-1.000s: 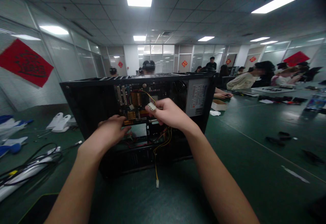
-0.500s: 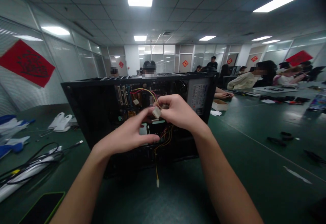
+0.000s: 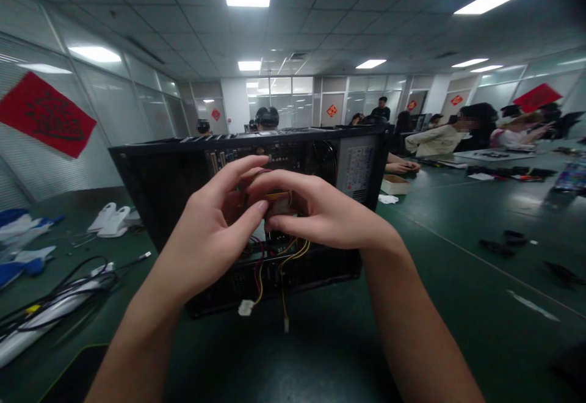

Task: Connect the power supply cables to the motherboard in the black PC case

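Observation:
A black computer case [image 3: 169,207] stands open towards me on the green table, with a power supply [image 3: 359,168] at its upper right. My left hand [image 3: 215,223] and my right hand [image 3: 315,210] meet in front of the opening, fingers curled in around cables. A bit of yellow wire [image 3: 278,195] shows between them; what the fingertips pinch is largely hidden. Below them a white connector [image 3: 246,308] hangs on red and yellow wires over the case's lower edge. Beside it dangles a smaller connector [image 3: 286,325] on a yellow wire.
At the left lie a white power strip [image 3: 50,314] with black cable, white plastic pieces [image 3: 108,220] and blue-white gloves [image 3: 22,262]. A phone [image 3: 75,375] is at the lower left. Right of the case is a small box [image 3: 396,184], near another person's hands [image 3: 405,166].
Both hands have closed in together over the cables. The white connector seen between them is now hidden, and a white connector now hangs below the case's opening. The view has shifted slightly.

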`<state>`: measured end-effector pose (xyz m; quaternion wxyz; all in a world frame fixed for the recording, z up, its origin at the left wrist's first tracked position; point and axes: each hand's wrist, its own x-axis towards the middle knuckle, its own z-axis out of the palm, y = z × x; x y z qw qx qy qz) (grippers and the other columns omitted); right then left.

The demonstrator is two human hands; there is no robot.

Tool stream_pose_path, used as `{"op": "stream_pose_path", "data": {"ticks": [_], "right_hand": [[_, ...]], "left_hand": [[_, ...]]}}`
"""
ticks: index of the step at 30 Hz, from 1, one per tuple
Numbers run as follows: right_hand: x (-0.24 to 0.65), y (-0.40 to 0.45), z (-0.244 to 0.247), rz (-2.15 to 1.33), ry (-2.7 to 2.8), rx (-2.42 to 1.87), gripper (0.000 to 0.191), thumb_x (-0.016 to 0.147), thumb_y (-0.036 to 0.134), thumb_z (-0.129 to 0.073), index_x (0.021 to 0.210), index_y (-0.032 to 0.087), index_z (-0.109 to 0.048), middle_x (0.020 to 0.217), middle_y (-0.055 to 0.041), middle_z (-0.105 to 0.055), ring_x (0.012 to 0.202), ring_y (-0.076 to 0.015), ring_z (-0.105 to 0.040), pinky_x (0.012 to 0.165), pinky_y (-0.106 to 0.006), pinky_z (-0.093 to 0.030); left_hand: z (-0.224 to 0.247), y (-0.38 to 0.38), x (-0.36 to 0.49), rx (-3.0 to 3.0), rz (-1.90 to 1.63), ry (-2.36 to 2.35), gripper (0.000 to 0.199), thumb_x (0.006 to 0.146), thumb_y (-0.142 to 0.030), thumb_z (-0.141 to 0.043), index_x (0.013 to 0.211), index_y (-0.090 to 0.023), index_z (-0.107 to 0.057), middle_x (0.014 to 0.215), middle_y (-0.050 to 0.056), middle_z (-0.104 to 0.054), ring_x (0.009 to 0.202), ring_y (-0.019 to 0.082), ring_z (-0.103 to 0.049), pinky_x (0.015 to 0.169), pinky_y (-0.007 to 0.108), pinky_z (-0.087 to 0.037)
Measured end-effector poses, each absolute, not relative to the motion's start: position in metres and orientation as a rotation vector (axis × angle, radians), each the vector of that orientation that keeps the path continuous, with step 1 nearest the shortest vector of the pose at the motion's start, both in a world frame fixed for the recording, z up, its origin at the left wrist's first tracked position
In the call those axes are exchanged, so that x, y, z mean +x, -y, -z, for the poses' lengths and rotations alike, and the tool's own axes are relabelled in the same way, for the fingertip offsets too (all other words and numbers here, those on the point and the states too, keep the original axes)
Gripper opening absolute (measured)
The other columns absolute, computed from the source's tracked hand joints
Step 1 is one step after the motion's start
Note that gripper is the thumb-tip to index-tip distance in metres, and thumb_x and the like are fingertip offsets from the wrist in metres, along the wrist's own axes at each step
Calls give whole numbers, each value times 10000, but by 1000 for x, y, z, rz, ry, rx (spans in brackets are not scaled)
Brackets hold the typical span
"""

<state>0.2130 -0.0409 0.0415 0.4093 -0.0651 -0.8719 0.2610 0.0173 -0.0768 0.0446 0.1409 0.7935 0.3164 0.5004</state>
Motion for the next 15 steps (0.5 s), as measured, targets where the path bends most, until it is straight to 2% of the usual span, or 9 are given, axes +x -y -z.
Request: {"op": "stream_pose_path", "data": {"ticks": [4, 8, 10, 12, 15], "right_hand": [[218, 44, -41, -1066, 2119, 23, 388, 896, 132, -620, 1272, 190, -541, 1349, -112, -579, 1155, -215, -634, 979, -373, -544], [218, 41, -36, -1345, 2011, 93, 457, 885, 206, -679, 1297, 237, -484, 1417, -118, -539, 1079, -217, -686, 926, -394, -582], [216, 34, -30, -1422, 1950, 98, 504, 856, 277, -730, 1291, 258, -476, 1403, -113, -554, 984, -208, -717, 847, -377, -613], [213, 23, -22, -1469, 1888, 128, 545, 826, 342, -764, 1280, 280, -468, 1344, -95, -594, 846, -177, -735, 736, -333, -631], [208, 11, -12, -1468, 1791, 219, 538, 792, 429, -789, 1207, 288, -477, 1187, -50, -657, 654, -123, -708, 555, -231, -590]], "left_hand": [[-46, 77, 9, 2375, -1357, -962, 515, 886, -227, -668, 1389, -244, -557, 1235, 88, -686, 992, 229, -711, 790, 290, -626], [-46, 77, 5, 2466, -1405, -918, 701, 850, -229, -721, 1489, -285, -438, 1200, 76, -693, 834, 173, -708, 645, 223, -596], [-46, 77, 6, 2537, -1462, -897, 727, 838, -231, -738, 1495, -290, -433, 1237, 80, -676, 851, 170, -698, 649, 217, -586], [-44, 77, 8, 2605, -1494, -858, 666, 843, -216, -730, 1460, -279, -488, 1275, 81, -660, 895, 173, -688, 684, 220, -582], [-42, 78, 13, 2689, -1477, -783, 549, 867, -175, -688, 1396, -259, -565, 1229, 62, -683, 877, 160, -680, 703, 218, -573]]}}
